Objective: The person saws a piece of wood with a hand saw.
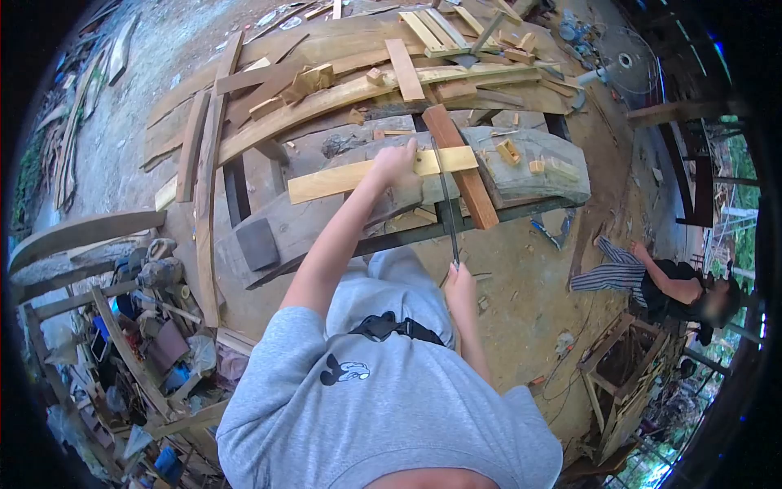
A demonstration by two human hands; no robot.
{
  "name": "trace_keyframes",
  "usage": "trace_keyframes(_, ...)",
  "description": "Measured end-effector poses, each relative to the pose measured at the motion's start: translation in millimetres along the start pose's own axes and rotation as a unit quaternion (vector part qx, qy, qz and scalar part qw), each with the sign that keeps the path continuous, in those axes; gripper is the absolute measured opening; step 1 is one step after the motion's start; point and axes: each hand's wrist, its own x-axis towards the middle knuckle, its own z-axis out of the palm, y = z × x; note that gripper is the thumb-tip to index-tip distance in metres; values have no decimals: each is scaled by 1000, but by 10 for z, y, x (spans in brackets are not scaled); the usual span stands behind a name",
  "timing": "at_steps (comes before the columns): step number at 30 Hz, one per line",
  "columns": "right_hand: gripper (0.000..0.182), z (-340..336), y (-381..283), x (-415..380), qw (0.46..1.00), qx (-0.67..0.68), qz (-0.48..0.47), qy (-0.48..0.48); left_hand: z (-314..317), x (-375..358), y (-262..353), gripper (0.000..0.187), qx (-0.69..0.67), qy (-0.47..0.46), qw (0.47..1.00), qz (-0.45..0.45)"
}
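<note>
A pale yellow wooden board [330, 181] lies across a heavy weathered plank that serves as a work surface [309, 224]. My left hand [397, 165] grips this board and presses it down near its right part. In my right hand [460, 285] is the handle end of a saw [446, 200], its thin dark blade seen almost edge-on. The blade crosses the board just right of my left hand; how deep it sits in the wood cannot be made out. Under the board's right end, a reddish-brown wooden bar [474, 191] lies crosswise.
Offcuts and small blocks [509, 151] lie right of the saw. A dark rectangular block [258, 244] rests on the plank's left end. Long boards [326, 102] are piled beyond. Clutter [167, 346] fills the left side. A person [660, 281] sits at the right near a wooden frame [623, 359].
</note>
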Motion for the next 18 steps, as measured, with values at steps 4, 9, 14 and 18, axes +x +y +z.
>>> trace_keyframes(4, 24, -181, -18, 187, 999, -43, -18, -20, -36, -123, 76, 57, 2, 46, 999, -8)
trace_keyframes(9, 24, -487, 81, 398, 993, -75, -44, -73, -46, -188, 330, 54, 75, 82, 991, -74)
trace_keyframes(14, 23, -716, 267, 637, 982, -108, -80, -134, -15, -168, 402, 55, 83, 69, 989, -105)
trace_keyframes(18, 25, -734, 518, 818, 976, -80, -129, -159, -81, -409, 489, 72, 183, 190, 954, -140)
